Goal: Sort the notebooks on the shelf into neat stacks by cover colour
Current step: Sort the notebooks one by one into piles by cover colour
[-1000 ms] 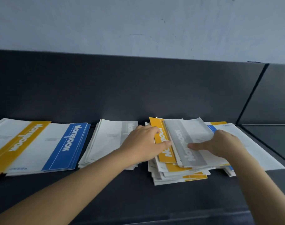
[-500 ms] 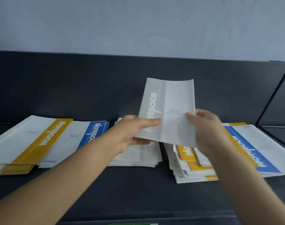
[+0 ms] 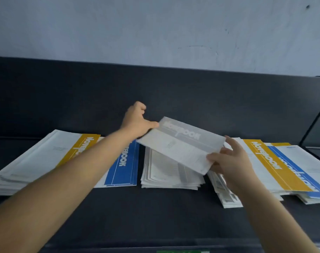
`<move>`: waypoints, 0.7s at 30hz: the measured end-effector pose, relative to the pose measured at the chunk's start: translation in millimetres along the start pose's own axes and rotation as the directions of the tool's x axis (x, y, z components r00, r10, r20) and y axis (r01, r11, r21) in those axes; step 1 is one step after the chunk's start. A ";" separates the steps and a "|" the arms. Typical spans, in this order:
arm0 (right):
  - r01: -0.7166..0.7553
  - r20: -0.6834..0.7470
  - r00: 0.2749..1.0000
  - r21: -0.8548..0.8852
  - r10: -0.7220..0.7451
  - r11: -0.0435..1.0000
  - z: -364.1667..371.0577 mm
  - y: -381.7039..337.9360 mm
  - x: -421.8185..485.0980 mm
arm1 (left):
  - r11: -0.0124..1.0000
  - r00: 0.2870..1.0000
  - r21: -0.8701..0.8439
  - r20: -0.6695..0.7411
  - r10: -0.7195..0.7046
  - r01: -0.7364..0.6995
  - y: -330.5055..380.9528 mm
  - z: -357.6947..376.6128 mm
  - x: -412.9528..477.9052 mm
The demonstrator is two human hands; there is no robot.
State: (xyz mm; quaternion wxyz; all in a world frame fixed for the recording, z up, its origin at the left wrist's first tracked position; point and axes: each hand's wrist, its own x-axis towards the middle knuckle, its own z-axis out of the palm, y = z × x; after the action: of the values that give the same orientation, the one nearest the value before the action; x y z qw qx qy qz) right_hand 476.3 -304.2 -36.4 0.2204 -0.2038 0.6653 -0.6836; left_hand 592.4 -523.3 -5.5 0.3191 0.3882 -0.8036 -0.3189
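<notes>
Both the left hand point(image 3: 137, 123) and the right hand point(image 3: 228, 159) gripped one grey notebook point(image 3: 181, 145) by opposite ends, tilted just above the grey stack point(image 3: 166, 172) mid-shelf point(image 3: 155, 216)

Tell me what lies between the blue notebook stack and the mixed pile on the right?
The grey notebook stack, beneath the held grey notebook, shown in the head view.
</notes>
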 end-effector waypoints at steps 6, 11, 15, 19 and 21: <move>0.270 0.062 0.959 -0.498 -0.277 0.824 31.9 26.9 -41.5 | 0.824 0.849 0.506 0.525 -0.059 -0.256 13.9 32.1 -50.8; 0.177 -0.005 0.927 -0.875 -0.374 0.451 12.7 13.8 -40.4 | 0.627 0.649 0.574 0.748 -0.139 -0.527 -3.6 43.5 -61.7; 0.101 0.011 0.951 -0.955 -0.308 0.279 -24.9 7.2 -15.9 | 0.685 0.586 0.468 0.807 -0.073 -0.559 -9.5 44.2 -44.2; -0.113 -0.120 0.991 -0.989 -0.064 0.097 -69.8 6.0 12.7 | 0.741 0.619 0.458 0.782 -0.072 -0.492 -4.7 47.6 -39.3; -0.217 -0.218 0.976 -0.963 0.014 0.160 -90.1 4.2 27.4 | 0.795 0.699 0.425 0.715 -0.002 -0.432 6.7 53.5 -46.6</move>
State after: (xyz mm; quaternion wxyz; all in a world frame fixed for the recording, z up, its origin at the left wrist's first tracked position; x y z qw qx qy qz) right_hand 402.4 -246.1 -43.8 0.0354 -0.1916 0.9768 -0.0889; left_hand 571.9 -467.2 -44.5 -0.0922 0.2171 -0.9609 -0.1447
